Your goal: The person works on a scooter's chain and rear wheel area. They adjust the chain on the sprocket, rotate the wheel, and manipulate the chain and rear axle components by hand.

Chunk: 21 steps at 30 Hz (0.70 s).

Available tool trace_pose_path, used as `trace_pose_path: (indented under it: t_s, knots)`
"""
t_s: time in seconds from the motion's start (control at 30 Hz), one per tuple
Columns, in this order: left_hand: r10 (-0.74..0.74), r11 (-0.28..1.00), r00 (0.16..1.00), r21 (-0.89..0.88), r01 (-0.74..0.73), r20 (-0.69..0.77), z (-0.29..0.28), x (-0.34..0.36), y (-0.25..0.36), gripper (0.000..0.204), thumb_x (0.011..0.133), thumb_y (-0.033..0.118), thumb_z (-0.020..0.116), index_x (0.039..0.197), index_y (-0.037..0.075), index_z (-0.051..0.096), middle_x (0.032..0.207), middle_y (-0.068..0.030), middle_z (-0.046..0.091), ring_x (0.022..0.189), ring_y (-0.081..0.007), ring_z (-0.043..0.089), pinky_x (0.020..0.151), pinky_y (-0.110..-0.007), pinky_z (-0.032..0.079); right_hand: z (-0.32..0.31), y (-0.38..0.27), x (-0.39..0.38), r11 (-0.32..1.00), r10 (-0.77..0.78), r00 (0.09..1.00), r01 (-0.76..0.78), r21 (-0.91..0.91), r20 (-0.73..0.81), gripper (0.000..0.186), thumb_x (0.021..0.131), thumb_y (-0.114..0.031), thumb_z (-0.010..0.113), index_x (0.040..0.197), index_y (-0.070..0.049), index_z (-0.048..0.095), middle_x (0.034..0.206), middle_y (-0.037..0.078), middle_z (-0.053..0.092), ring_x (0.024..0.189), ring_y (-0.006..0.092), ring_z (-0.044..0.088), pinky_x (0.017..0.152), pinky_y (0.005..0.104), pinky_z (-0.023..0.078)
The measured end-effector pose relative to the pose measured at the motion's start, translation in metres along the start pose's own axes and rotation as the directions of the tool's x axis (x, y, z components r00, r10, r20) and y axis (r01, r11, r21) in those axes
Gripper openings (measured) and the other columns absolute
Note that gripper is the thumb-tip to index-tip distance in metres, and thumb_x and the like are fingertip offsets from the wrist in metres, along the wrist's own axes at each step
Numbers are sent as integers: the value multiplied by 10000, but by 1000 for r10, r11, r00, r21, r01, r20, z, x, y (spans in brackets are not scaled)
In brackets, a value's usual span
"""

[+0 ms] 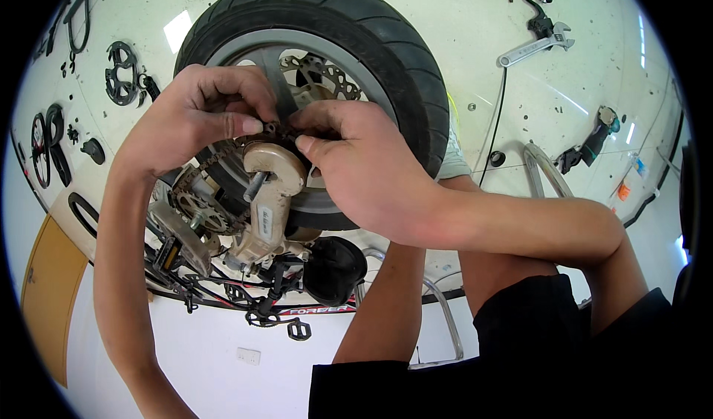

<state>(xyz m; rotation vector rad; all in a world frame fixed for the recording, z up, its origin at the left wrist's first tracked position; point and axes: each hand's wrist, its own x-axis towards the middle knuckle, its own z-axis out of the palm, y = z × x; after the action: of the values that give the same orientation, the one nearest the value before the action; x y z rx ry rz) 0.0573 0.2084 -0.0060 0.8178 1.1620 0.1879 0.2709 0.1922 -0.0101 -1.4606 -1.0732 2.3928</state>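
Note:
My left hand (194, 114) pinches a dark greasy bike chain (186, 177) between thumb and fingers. From the other side, my right hand (360, 159) closes on the same chain, and the two sets of fingertips almost meet. The exact links between them are partly hidden. Below the fingers is a beige frame arm (271, 203) with a rounded end and a bolt (256, 186) sticking out. Behind the hands stands a wheel with a thick black tyre (401, 55), a grey rim and a brake disc (338, 73). The chain runs down toward a toothed chainring (200, 209).
An adjustable wrench (535, 45) lies by a brake lever (541, 24) at the far right. A power tool (598, 138) and a metal stool leg (546, 170) are nearer. Black bike parts (121, 73) lie at left. A black saddle (334, 270) and pedal (299, 330) are close to me.

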Motion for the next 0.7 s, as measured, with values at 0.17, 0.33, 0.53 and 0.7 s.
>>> trace_pose_path:
  t_s: [0.17,0.33,0.53,0.7]
  knots:
    - [103,992,995,69,-103,3,0,0,-1,89,726,-104,666,785,-39,651,865,-43,607,777,-112,576,707,-241,473,0,-1,0,995,88,995,-90,40,50,229,954,-50,501,1119,80,591,964,102,637,869,133,571,797,266,466]
    - [187,938,981,289,-192,44,0,2,7,102,708,-123,659,751,-31,667,814,-61,625,749,-136,600,695,-256,497,-2,-4,2,996,78,996,-79,30,52,201,947,-36,510,1084,85,593,955,105,637,856,139,575,793,277,475]
    - [181,926,983,330,-185,41,0,2,12,127,690,-138,658,755,-30,672,811,-62,626,742,-136,605,683,-262,504,-1,1,2,1000,5,1000,-5,27,-4,181,914,-21,529,1028,94,611,927,146,646,853,193,595,788,303,481]
    - [196,955,980,236,-181,-40,0,-6,-2,97,750,-115,673,824,-52,675,800,-52,624,734,-142,613,683,-257,505,3,4,8,996,-82,995,84,43,-56,195,875,-33,543,972,108,636,901,224,659,862,296,628,798,358,482]
